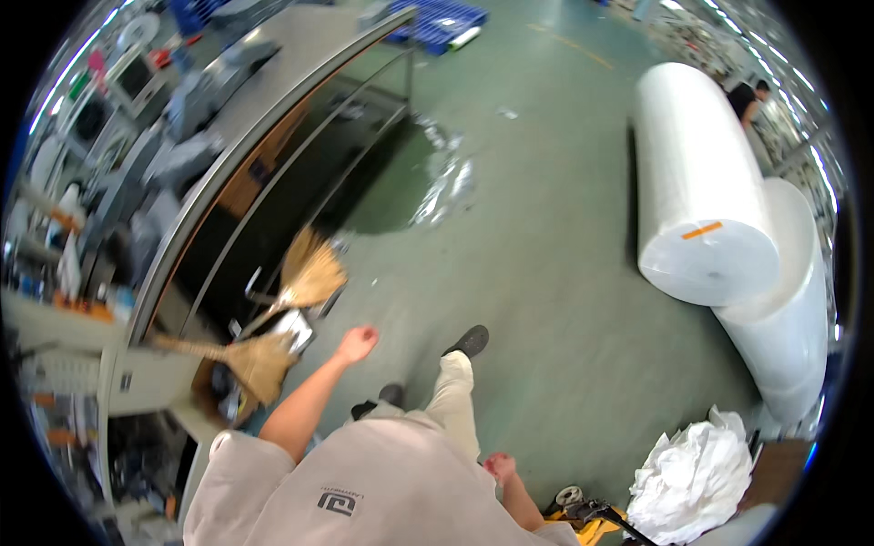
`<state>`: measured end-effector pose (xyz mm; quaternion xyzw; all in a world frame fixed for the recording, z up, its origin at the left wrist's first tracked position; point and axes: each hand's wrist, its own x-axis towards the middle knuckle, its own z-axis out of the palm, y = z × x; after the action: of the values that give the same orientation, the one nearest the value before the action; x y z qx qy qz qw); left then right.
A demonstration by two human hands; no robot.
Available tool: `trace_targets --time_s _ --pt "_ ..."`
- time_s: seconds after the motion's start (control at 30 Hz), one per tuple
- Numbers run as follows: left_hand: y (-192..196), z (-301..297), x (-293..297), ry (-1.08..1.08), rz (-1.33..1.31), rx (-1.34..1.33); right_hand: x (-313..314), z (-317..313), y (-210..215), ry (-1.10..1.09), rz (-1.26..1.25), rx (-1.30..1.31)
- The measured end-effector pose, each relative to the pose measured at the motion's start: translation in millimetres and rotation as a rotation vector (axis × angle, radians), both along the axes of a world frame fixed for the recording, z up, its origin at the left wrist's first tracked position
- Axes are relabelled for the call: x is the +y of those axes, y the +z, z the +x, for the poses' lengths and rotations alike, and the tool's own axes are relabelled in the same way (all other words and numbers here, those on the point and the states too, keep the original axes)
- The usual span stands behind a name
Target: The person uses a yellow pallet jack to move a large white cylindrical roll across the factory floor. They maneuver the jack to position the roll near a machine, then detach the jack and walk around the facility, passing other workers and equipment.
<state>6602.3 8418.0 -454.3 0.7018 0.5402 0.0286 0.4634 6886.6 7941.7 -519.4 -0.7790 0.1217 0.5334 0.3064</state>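
Left hand: the left hand (356, 344) is stretched forward at the end of a bare forearm, fingers loosely curled, holding nothing; it hangs over the green floor (546, 273).
Right hand: the right hand (499, 467) is low by the person's side, loosely closed as far as can be told, with nothing seen in it.
Brooms: two straw brooms (309, 273) lean against the long table (273, 118), just left of the left hand and nearest to it; a dustpan (293, 328) sits between them.
Feet: a black shoe (470, 341) is stepped forward, just right of the left hand.
Rolls: two big white rolls (701, 182) lie on the floor, well apart to the right.
Corner: crumpled white wrap (692, 473) and a yellow cart (592, 523) sit near the right hand.
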Motion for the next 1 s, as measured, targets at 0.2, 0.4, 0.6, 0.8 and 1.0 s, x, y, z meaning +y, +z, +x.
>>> trace_targets --time_s 0.2,0.4,0.6,0.8,1.0 --pt "-98.2 42.2 46.0 -0.047 -0.244 0.250 93.4 141.5 -20.6 0.223 -0.045 -0.019" --pt "-74.2 194.5 123.9 -0.358 -0.453 0.514 281.5 361.4 -5.4 0.477 0.036 -0.386" --pt "-42.2 443.5 286.3 -0.355 -0.416 0.309 491.7 517.2 48.1 0.399 0.140 -0.680" --pt "-6.7 671.1 459.0 -0.487 -0.336 0.156 596.3 608.2 81.1 0.435 0.156 -0.675" --pt "43.6 840.0 591.8 -0.555 -0.348 0.149 585.4 648.8 54.5 -0.049 -0.148 -0.451"
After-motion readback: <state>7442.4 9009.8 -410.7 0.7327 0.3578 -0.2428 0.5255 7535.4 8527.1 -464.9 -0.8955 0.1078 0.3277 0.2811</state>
